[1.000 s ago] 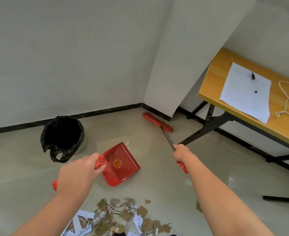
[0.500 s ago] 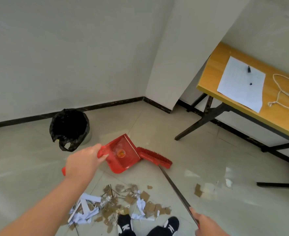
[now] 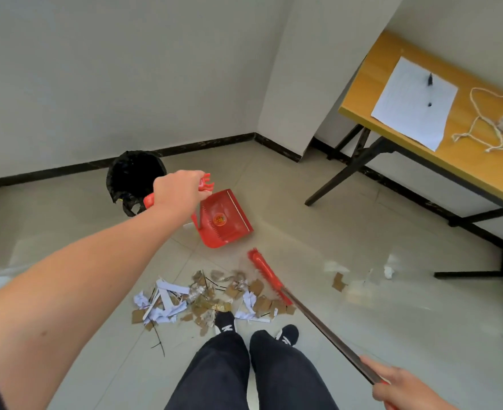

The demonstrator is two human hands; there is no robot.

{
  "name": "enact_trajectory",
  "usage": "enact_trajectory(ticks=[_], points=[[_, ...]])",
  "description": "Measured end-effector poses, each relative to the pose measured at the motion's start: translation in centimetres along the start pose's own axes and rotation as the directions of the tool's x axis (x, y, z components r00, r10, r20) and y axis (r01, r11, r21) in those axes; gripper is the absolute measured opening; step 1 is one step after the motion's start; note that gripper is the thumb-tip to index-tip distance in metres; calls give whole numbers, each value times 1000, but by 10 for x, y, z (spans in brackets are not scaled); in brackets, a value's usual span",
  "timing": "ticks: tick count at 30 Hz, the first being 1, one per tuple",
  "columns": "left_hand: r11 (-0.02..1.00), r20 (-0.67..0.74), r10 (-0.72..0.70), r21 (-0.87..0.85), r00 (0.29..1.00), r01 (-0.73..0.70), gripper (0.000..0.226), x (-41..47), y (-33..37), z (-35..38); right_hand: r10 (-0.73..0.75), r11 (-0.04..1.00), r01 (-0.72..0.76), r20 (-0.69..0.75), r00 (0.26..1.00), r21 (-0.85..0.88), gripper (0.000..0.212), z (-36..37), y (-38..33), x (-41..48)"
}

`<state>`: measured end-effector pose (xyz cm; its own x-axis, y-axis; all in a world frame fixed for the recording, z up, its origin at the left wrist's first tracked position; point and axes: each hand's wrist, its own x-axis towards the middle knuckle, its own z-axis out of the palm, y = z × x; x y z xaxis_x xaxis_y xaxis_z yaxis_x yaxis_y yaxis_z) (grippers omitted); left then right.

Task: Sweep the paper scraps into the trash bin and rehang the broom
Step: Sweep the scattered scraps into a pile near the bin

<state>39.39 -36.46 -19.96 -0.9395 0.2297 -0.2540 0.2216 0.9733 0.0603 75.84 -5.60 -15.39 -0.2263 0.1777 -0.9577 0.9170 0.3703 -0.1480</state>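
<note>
My left hand (image 3: 179, 192) grips the handle of a red dustpan (image 3: 223, 220), whose pan hangs near the tiled floor beyond the scraps. My right hand (image 3: 404, 389) at the lower right holds the dark stick of a broom; its red broom head (image 3: 269, 276) lies on the floor at the right edge of the paper scraps (image 3: 203, 300). These white and brown scraps form a pile just in front of my feet. A trash bin (image 3: 135, 179) lined with a black bag stands by the wall, behind my left hand.
A wooden table (image 3: 481, 170) on black legs stands at the right, holding a paper sheet (image 3: 413, 105) and a white cord. A few stray scraps (image 3: 337, 281) lie on the floor near the table legs. Walls meet in a corner behind the bin.
The broom head was drawn back from the far corner to the right edge of the scrap pile. My right hand pulled back low and right. The dustpan moved farther out, toward the bin.
</note>
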Motion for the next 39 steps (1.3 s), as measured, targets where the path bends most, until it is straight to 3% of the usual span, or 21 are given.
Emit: enact_trajectory(ticks=[3,7,13,17,19,21,25,30,34,36,39], points=[[1000,-4,9,2,1000,-9,28,-8,14,-7,-1,990,1,5,1000,145,57,-4,25,-15],[982,11,146,116,989,-147,27,-19,50,-8,85,938,-66,-43,995,339,59,-30,60,-12],[943,-30,275,205,961,-264,32,-35,93,-5,177,891,-90,-157,972,445,66,-79,107,10],[955,-67,295,60,953,-291,34,-27,106,4,239,809,-60,-234,942,584,64,-124,144,40],[963,-43,261,-57,964,-263,56,-7,102,20,276,781,-51,-270,922,623,64,-147,161,60],[961,-72,229,-139,971,-237,64,18,94,46,295,780,-52,-293,910,623,61,-169,177,83],[945,-31,221,-239,975,-222,58,21,119,60,336,779,-57,-338,879,625,50,-214,199,132],[967,-7,217,-131,976,-216,48,-5,168,58,378,735,-83,-304,875,673,15,-246,206,194],[963,23,229,-148,973,-224,43,-19,173,61,381,743,-129,-256,888,656,22,-230,186,225],[965,41,230,-140,972,-223,40,3,129,95,350,799,-120,-292,890,590,25,-210,169,227],[959,121,152,-257,981,-117,64,19,72,116,295,869,-129,-292,910,478,22,-173,148,218]])
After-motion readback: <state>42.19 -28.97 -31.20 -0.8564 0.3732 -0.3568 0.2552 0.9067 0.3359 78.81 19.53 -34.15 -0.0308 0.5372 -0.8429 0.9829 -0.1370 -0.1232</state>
